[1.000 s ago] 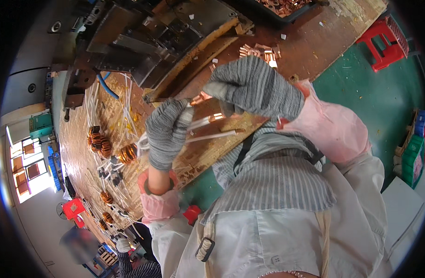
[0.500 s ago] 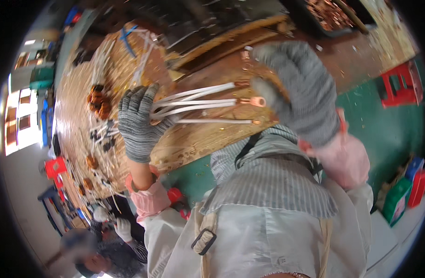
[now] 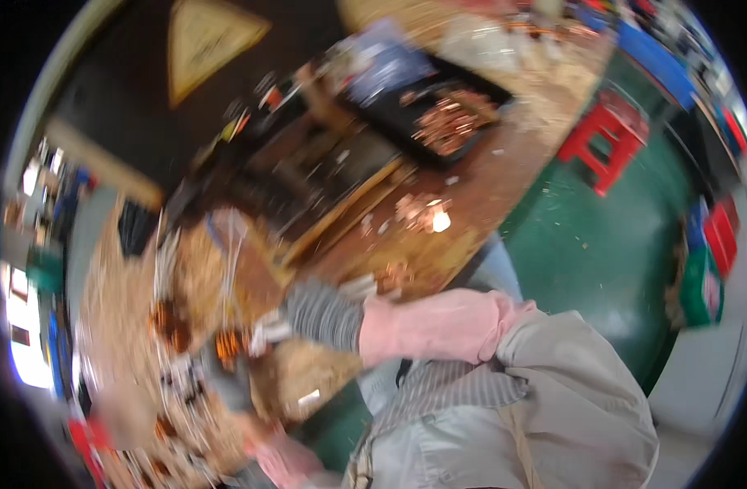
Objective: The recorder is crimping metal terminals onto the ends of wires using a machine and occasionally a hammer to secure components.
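My left hand (image 3: 226, 379), in a grey knit glove, is low over the left of the wooden table, smeared by motion. Right by it is an orange-brown cluster (image 3: 229, 344), too blurred to make out fully. My right hand (image 3: 318, 314), also gloved in grey, reaches across to the left beneath a pink sleeve; its fingers are hidden or blurred. White cable lengths (image 3: 269, 331) show between the two hands. Beyond the right glove lie more white cable ends (image 3: 359, 287) and copper-coloured pieces (image 3: 396, 275). Whether either hand grips anything is lost in the blur.
A dark machine bed (image 3: 324, 183) with a wooden edge stands behind my hands. A black tray (image 3: 471, 151) of copper pieces sits farther right, with loose copper lugs (image 3: 422, 212) before it. Bundled white cables (image 3: 168, 269) lie left. A red stool (image 3: 605, 138) stands on the green floor.
The view has swung, showing more of the machine and tray. My right hand has crossed left toward my left hand. The white cables with copper lugs no longer stretch plainly from my left hand.
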`<state>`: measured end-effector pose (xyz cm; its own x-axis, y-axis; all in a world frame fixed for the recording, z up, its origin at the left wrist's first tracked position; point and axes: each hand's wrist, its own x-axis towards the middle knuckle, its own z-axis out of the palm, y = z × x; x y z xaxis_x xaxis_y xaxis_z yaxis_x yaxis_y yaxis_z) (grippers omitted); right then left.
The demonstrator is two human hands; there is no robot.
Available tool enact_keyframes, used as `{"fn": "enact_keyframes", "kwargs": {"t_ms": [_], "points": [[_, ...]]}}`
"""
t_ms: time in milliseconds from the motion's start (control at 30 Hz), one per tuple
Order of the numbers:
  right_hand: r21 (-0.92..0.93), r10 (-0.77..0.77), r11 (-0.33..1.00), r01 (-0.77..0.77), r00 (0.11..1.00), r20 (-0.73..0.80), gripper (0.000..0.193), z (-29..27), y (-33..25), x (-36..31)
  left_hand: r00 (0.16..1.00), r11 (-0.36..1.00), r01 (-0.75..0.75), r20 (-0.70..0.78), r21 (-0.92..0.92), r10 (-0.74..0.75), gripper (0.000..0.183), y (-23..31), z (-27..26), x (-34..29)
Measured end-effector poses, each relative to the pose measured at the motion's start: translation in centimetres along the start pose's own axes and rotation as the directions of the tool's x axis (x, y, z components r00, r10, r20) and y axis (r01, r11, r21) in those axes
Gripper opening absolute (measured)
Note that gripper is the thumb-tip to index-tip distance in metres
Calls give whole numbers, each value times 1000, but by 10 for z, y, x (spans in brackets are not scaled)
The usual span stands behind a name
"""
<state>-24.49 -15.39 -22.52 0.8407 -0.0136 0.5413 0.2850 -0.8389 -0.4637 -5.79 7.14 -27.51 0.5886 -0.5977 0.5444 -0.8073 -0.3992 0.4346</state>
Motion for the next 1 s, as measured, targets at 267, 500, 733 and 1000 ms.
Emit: {"fn": "enact_keyframes", "kwargs": {"t_ms": [267, 500, 733, 1000], "points": [[-134, 288, 954, -268, 943, 164, 39, -68, -26, -65, 792, 669, -581, 133, 463, 596, 51, 188, -40, 26], [948, 746, -316, -21, 612, 262, 38, -88, 48, -185, 356, 340, -901, 11, 269, 935, 24, 319, -19, 62], [823, 894, 154, 547, 277, -352, 18, -160, 105, -301, 604, 618, -772, 133, -151, 786, 23, 288, 84, 29], [539, 763, 635, -553, 341, -549, 32, -350, 253, -245, 827, 853, -518, 293, 67, 480, 41, 210, 108, 8]]}}
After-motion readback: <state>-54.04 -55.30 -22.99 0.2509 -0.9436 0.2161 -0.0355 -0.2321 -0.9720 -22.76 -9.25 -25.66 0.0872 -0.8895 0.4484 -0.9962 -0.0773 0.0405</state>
